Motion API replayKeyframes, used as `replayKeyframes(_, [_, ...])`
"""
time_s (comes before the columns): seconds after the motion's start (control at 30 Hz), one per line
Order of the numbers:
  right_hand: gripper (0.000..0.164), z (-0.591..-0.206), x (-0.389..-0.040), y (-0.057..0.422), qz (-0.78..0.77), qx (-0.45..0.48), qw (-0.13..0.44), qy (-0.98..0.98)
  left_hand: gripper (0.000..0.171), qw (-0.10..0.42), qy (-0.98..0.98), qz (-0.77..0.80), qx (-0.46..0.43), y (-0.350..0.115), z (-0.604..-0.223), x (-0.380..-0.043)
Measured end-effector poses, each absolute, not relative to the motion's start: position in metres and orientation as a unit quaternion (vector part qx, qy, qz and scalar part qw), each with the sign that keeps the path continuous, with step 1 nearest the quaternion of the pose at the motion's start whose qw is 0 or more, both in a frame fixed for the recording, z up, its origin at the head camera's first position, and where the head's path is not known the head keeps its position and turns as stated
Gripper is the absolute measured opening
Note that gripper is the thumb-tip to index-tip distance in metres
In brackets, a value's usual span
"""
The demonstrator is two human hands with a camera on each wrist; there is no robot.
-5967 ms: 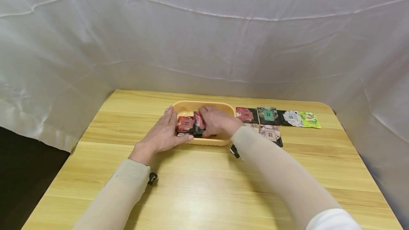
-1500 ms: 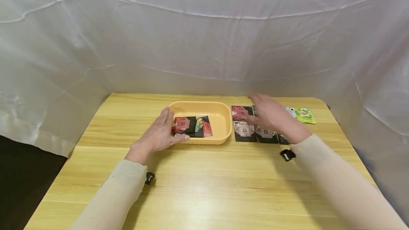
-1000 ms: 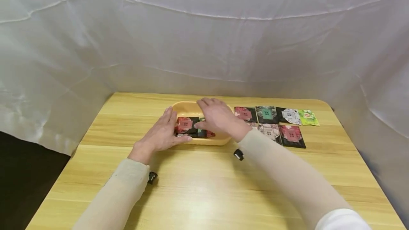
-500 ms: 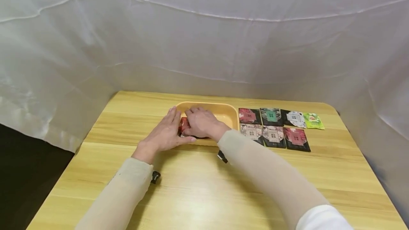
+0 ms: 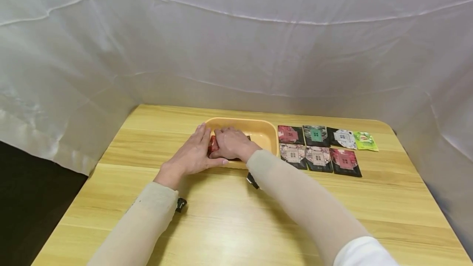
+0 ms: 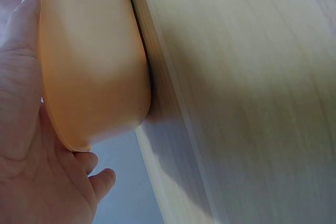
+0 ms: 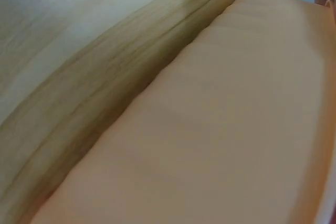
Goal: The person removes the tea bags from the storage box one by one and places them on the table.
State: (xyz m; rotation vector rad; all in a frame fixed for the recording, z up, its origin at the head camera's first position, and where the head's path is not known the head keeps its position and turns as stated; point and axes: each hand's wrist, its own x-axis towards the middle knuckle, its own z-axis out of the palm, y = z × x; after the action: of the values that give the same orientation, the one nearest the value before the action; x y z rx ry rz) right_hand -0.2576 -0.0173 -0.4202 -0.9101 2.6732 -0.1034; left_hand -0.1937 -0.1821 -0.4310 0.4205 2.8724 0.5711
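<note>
My left hand rests against the left end of a yellow-orange plastic basket. Its straight fingers lie along the side rim and its thumb along the front rim. In the left wrist view, this hand lies along the rim of the basket. My right hand reaches down into the basket's left half, over wrapped tea bags. A red tea bag packet shows between its thumb and fingers; its fingertips are hidden, and I cannot tell whether they pinch it. The right wrist view shows the basket's outer wall.
Right of the basket, several tea bag packets lie in two rows. The back row runs from a red one through a green one and a white one to a lime one. The front row ends with a red-and-black packet. A pale curtain hangs behind the wooden table.
The front row gained a red-and-black packet at its right end. My right hand moved from the rows back into the basket's left half. My left hand stayed on the basket.
</note>
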Motion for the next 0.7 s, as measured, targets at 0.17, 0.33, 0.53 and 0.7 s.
replayKeyframes(0.17, [0.088,-0.4241,-0.2587,-0.0189,-0.048,-0.301,0.166,0.938,0.133,0.096,0.968,0.187,0.139,-0.1816,-0.4301,-0.1929])
replayKeyframes(0.33, [0.087,-0.428,-0.2591,-0.0206,-0.04,-0.298,0.163,0.94,0.133,0.095,0.968,0.187,0.139,-0.1812,-0.4298,-0.1928])
replayKeyframes(0.53, [0.085,-0.4304,-0.2595,-0.0213,-0.039,-0.296,0.157,0.941,0.134,0.094,0.968,0.189,0.138,-0.1808,-0.4305,-0.1933])
replayKeyframes(0.7, [0.087,-0.4286,-0.2613,-0.0164,-0.047,-0.299,0.152,0.941,0.131,0.099,0.967,0.193,0.133,-0.1813,-0.431,-0.1938])
